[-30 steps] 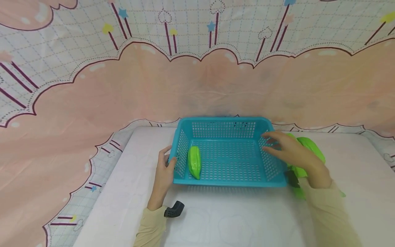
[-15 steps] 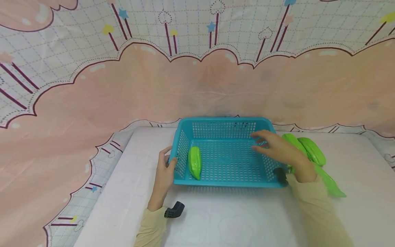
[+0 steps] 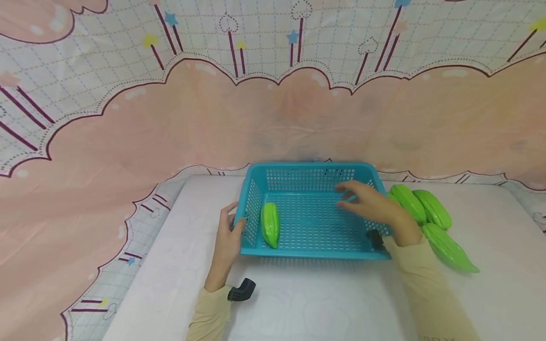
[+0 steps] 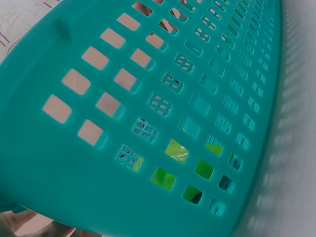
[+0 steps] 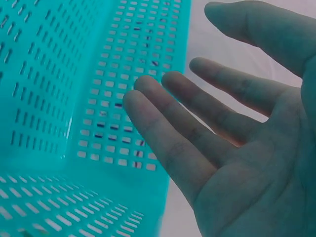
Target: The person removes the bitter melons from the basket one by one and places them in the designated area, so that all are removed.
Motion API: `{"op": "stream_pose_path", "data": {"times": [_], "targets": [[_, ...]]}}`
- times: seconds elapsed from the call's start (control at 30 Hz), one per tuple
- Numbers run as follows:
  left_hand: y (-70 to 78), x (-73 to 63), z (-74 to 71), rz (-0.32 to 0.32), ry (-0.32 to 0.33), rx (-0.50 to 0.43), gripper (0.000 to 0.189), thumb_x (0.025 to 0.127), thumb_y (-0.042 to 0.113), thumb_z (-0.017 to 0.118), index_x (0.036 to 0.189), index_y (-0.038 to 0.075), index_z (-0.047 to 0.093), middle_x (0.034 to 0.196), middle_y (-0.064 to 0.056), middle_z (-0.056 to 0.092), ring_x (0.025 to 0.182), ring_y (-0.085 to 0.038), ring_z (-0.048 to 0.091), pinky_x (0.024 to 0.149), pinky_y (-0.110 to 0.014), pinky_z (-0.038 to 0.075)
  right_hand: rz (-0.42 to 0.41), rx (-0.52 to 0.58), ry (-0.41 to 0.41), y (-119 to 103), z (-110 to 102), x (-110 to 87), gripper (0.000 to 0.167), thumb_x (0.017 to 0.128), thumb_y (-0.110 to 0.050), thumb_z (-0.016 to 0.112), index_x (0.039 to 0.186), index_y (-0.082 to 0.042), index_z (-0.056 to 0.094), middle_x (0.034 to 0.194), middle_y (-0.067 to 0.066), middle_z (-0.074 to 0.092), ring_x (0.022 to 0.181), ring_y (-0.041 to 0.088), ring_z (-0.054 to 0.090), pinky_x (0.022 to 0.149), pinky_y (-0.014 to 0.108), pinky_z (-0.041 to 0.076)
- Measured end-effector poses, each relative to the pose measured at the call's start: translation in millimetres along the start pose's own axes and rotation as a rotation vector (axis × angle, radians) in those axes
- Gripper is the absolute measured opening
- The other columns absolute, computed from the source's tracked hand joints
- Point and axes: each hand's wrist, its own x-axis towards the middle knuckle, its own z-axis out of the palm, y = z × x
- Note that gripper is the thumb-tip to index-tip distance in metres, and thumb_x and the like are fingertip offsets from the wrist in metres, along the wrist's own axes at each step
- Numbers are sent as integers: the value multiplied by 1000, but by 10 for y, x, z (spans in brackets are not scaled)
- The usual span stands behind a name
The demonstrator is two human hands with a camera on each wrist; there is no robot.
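A blue-green perforated plastic basket (image 3: 315,255) stands on the white table. Inside it, by the left wall, lies a green ridged fruit or vegetable (image 3: 269,225) with a pointed end. My left hand (image 3: 227,239) grips the basket's left rim, thumb at the rim and fingers on the outer side. In the left wrist view, some of those fingers (image 4: 49,229) show at the lower left corner. My right hand (image 3: 368,201) hovers over the basket's right side, fingers spread. The right wrist view shows its palm (image 5: 256,173) holding nothing.
Several similar green ridged pieces (image 3: 450,248) lie on the table (image 3: 324,303) right of the basket, one partly hidden behind my right hand and the basket. A patterned cloth (image 3: 298,113) hangs behind the table. A black wrist device (image 3: 241,290) sits at my left cuff.
My right hand has moved left from the basket's right edge to over its inside, uncovering the green pieces on the right. My left hand and the basket have stayed put.
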Motion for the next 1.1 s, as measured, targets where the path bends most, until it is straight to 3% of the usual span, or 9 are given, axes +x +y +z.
{"op": "stream_pose_path", "data": {"times": [1.1], "targets": [[-4,6,0,5,-2,-13,48,104,12,41,150,10,32,130,-22,59,111,-34,61,93,-47,48,11,51,-106,-22,286,361,50,99,-20,60,139,8,47,138,26,53,121,38,57,97,49,49]]}}
